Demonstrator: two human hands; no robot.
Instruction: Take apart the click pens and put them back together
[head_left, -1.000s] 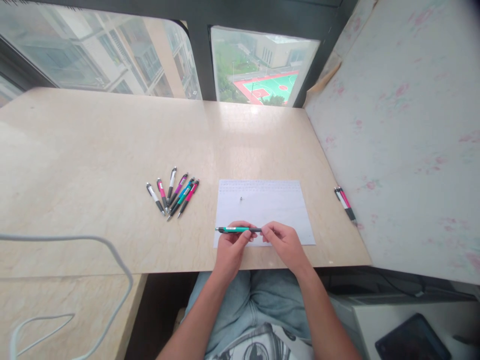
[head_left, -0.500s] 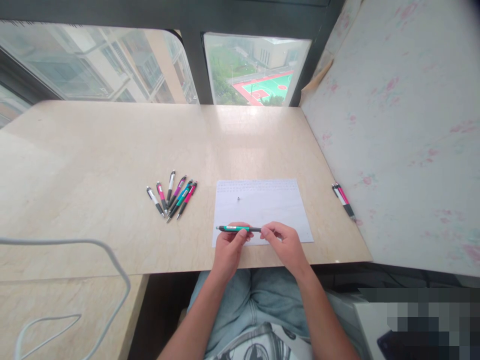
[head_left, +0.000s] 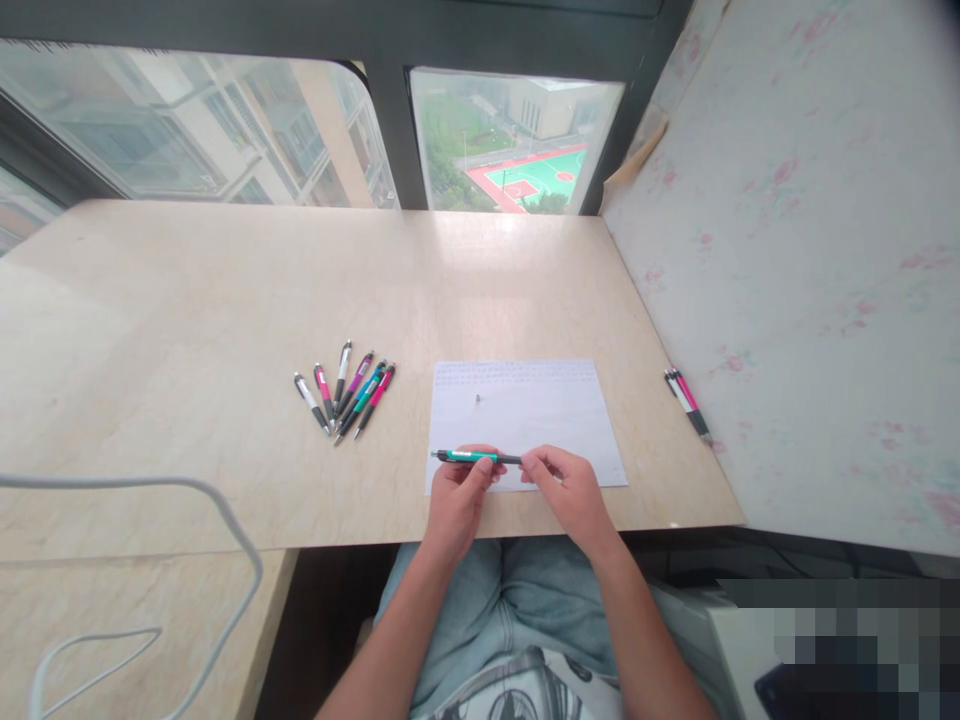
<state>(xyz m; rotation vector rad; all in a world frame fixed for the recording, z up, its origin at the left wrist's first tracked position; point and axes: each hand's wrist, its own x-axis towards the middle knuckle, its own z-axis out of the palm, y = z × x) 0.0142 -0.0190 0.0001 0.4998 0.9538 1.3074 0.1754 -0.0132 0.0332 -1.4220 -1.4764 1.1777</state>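
Observation:
A green and black pen (head_left: 474,457) lies level in both my hands, just above the near edge of a white sheet of paper (head_left: 525,410). My left hand (head_left: 457,498) pinches its green barrel. My right hand (head_left: 571,490) pinches the black end at the right. A tiny dark part (head_left: 478,398) rests on the paper, apart from both hands. Several more pens (head_left: 346,388) in pink, purple, teal and white lie fanned out on the table, left of the paper.
The beige marble-look table (head_left: 225,300) runs up to windows at the back. Two pens (head_left: 686,400) lie at its right edge beside a pale flowered wall. A white cable (head_left: 187,490) loops over the near left corner.
The view dipped slightly a second ago and has since held. Both hands keep the same hold on the pen, with hardly any movement.

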